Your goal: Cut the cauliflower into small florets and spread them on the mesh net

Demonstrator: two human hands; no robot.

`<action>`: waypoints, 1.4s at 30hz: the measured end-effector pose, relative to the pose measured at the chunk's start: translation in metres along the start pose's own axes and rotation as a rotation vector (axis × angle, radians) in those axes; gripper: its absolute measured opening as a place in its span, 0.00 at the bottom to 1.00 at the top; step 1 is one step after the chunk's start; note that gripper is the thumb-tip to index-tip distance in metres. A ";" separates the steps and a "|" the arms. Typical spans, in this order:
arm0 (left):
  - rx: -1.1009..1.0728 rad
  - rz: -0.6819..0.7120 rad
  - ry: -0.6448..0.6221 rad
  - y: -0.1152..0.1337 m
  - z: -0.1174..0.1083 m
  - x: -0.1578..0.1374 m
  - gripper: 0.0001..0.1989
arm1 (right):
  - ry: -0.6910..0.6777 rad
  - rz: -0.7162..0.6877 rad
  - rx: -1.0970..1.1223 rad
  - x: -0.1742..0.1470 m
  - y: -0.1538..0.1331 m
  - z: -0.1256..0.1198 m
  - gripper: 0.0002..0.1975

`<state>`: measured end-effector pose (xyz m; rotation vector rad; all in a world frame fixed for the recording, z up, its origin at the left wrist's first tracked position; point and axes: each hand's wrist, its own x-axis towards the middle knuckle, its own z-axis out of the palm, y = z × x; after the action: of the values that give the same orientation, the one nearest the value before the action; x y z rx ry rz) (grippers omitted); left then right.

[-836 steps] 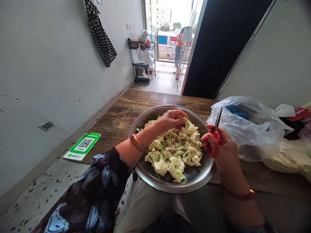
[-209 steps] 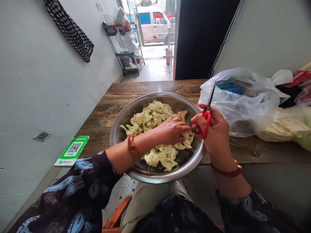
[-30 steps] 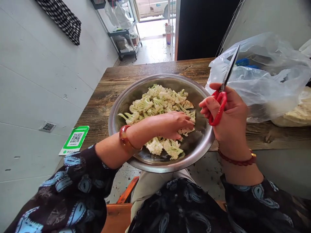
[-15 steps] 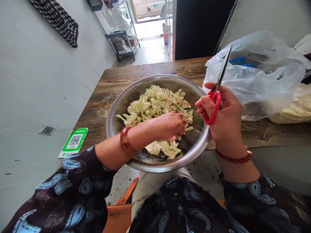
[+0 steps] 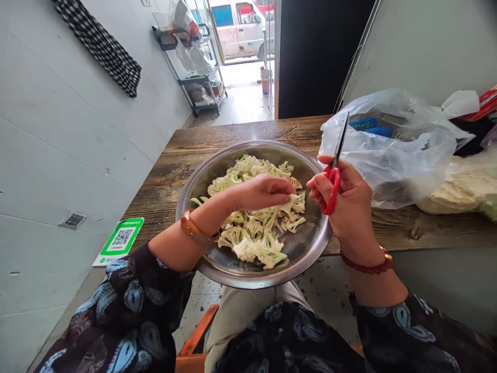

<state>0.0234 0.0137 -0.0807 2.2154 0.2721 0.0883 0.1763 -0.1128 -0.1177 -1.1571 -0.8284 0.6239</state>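
A wide steel bowl [image 5: 310, 248] holds a heap of cut cauliflower florets [image 5: 252, 241]. My left hand [image 5: 266, 191] is over the right part of the heap, its thumb and fingers closed on a cauliflower floret [image 5: 294, 204]; the fingertips are partly hidden. At the bowl's right rim, my right hand [image 5: 345, 199] grips scissors with red handles [image 5: 331, 191]. Their blades point upward, together, away from the cauliflower.
The bowl stands at the near edge of a wooden table [image 5: 171, 166], partly over my lap. To its right lie a clear plastic bag [image 5: 404, 166] and a bagged pale vegetable [image 5: 450, 186]. A green QR-code card [image 5: 121, 239] is at the left, by the wall. A shelf cart [image 5: 198, 77] stands beyond.
My left hand has risen from down among the florets and closed on one near the right side. My right hand still holds the scissors upright. The view has tilted up a little.
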 end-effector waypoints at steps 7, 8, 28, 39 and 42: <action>-0.267 -0.051 -0.091 0.001 -0.005 -0.005 0.11 | -0.006 -0.014 0.012 0.000 0.001 0.000 0.18; -0.276 -0.051 -0.146 0.001 -0.005 -0.005 0.12 | -0.006 -0.016 0.010 0.000 0.002 0.000 0.18; 0.564 0.280 -0.014 -0.018 0.039 0.010 0.13 | 0.064 0.041 -0.003 -0.006 0.000 0.000 0.19; 0.018 -0.054 0.880 -0.021 -0.036 -0.013 0.10 | 0.084 0.025 -0.050 -0.004 0.002 -0.002 0.21; -0.138 -0.115 0.964 -0.021 -0.047 -0.024 0.11 | 0.088 0.020 -0.099 -0.003 0.003 -0.002 0.21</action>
<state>-0.0114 0.0573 -0.0676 1.8614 0.8772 1.0815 0.1762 -0.1159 -0.1218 -1.2745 -0.7809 0.5495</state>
